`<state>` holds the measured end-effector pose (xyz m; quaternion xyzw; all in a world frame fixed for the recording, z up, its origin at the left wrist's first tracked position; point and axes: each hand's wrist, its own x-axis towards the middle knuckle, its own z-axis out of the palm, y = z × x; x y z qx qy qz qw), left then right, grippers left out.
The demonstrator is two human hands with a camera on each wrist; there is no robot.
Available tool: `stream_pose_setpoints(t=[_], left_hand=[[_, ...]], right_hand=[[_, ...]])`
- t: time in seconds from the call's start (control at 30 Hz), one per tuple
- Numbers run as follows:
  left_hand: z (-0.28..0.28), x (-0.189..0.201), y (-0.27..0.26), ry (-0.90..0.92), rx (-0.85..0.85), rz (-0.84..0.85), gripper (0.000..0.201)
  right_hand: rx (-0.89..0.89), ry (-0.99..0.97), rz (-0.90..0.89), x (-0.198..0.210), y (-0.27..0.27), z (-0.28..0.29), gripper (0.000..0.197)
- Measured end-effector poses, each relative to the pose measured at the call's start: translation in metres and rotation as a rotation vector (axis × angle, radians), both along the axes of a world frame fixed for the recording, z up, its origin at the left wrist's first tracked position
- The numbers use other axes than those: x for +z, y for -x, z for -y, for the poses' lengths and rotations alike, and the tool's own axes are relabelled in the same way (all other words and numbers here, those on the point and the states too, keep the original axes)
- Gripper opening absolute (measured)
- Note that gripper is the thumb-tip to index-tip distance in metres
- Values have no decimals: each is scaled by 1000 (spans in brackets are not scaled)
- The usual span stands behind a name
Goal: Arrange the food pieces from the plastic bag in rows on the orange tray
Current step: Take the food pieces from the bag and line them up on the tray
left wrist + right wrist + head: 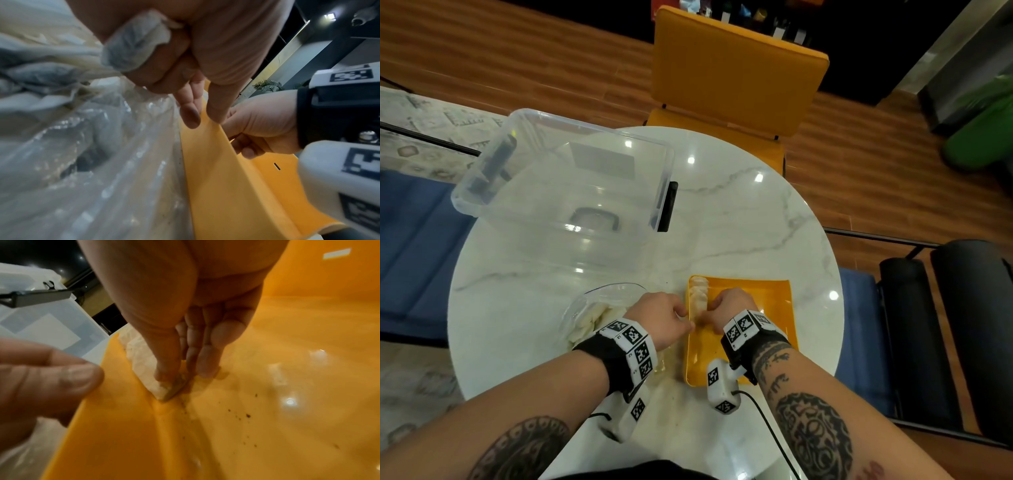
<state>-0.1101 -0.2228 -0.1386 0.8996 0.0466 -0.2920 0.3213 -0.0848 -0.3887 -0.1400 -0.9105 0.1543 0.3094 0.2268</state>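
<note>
This looks like a home, a living or dining room. A round white marble-look bench (739, 212) stands on a wood-plank floor (517, 51), with a mustard-yellow padded chair (736, 68) drawn up at its far side. A patterned rug (417, 137) lies to the left, and blue cushioned seating (417, 240) flanks the bench

Both forearms reached forward, hands nearly touching at orange tray (774, 294) left rim. Right hand (729, 305) pinched a food piece (164, 389) down inside; left hand (667, 317) thumb and forefinger pinched the rim.
</note>
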Motion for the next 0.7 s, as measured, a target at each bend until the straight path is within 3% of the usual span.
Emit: stream_pose_setpoints(t=[0.27, 0.33, 0.43, 0.53, 0.6, 0.7], left_hand=[[-2, 9, 2, -5, -10, 62, 22], [-3, 18, -1, 75, 55, 116, 32], [0, 34, -9, 504, 443, -10, 50], [5, 50, -17, 932, 790, -120, 59], [10, 63, -20, 1085, 878, -168, 60], [18, 79, -18, 1193, 881, -214, 53]], right_hand=[[47, 10, -37, 9, -1, -2, 40], [46, -9, -3, 19, 3, 3, 38], [95, -165, 128, 39, 14, 8, 20], [126, -450, 146, 63, 38, -4, 23], [96, -539, 166, 66, 49, -15, 32], [-24, -592, 272, 65, 56, -22, 20]])
